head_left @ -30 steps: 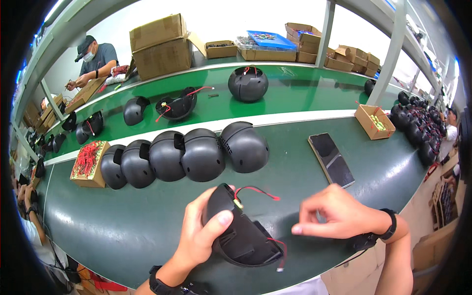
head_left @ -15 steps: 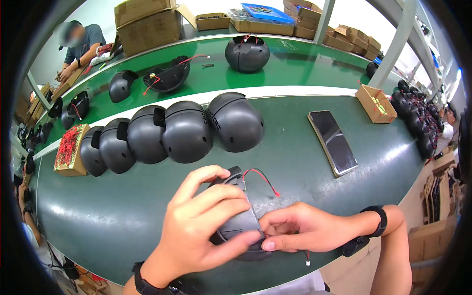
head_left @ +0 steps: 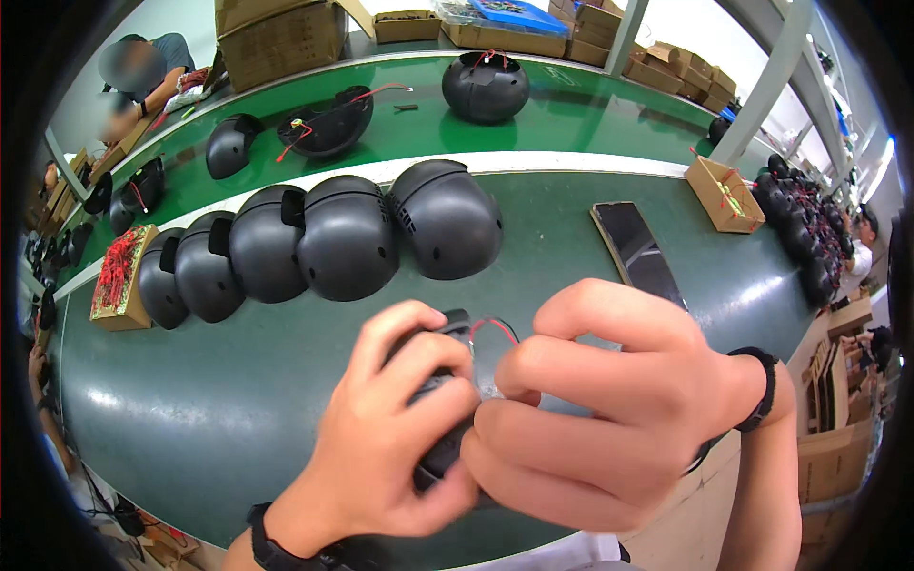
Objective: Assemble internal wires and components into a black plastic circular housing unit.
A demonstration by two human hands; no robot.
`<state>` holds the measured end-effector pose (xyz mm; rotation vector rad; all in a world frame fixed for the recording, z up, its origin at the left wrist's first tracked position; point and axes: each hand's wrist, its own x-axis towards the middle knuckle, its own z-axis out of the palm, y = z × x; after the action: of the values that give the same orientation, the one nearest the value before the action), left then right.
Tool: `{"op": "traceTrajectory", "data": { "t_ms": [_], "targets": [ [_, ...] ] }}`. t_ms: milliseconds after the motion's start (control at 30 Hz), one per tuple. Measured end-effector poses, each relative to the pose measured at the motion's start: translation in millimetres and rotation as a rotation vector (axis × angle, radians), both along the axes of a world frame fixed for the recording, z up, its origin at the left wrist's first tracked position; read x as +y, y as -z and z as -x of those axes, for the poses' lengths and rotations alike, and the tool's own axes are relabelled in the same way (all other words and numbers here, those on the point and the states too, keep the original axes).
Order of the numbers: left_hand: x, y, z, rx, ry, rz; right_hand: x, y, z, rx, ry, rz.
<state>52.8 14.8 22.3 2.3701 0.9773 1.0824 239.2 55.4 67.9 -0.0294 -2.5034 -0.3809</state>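
Note:
My left hand [head_left: 376,443] wraps round a black plastic shell [head_left: 440,464] at the near middle of the bench, fingers over its top and thumb along its near side. A red and black wire [head_left: 494,324] loops out of the shell's far end. Close in front of the shell, my right hand [head_left: 609,409] is raised with its fingers curled together in a pinch. Whatever lies in that pinch is hidden behind the fingers. The right hand also covers much of the shell's right side.
Black domed shells [head_left: 347,243] stand in a row beyond my hands, beside a box of red wires [head_left: 119,281]. A phone [head_left: 636,247] and a small cardboard box [head_left: 724,195] lie to the right. Across the green belt [head_left: 400,143] sits a person [head_left: 167,71].
My right hand has risen from the shell's near right edge toward the camera and curled tighter, now covering part of the phone and wire. My left hand keeps hold of the shell.

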Motion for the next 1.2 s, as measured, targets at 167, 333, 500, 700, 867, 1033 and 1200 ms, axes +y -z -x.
{"op": "traceTrajectory", "data": {
  "t_ms": [167, 333, 500, 700, 867, 1033, 1200],
  "targets": [
    [-3, 11, -5, 0.059, -0.038, -0.027, -11, 0, 10, 0.009, -0.072, -0.039],
    [-6, 12, -7, 0.018, -0.068, -0.103, 12, 24, -15, 0.267, 0.132, 0.815],
    [-6, 15, -10, -0.033, -0.102, -0.102, 3, 53, -26, 0.307, 0.272, 1.517],
    [-7, 13, -9, -0.045, -0.126, -0.098, -11, 46, -30, 0.074, 0.230, 0.293],
    [-2, 8, -11, 0.046, -0.026, -0.148, -3, 37, -20, 0.259, 0.094, 0.279],
    [-5, 9, -11, 0.010, -0.019, -0.067, 15, 21, -22, 0.296, -0.052, 0.956],
    [-6, 9, -12, -0.029, -0.062, -0.070, 33, 69, -30, 0.160, -0.171, 1.479]
  ]
}}
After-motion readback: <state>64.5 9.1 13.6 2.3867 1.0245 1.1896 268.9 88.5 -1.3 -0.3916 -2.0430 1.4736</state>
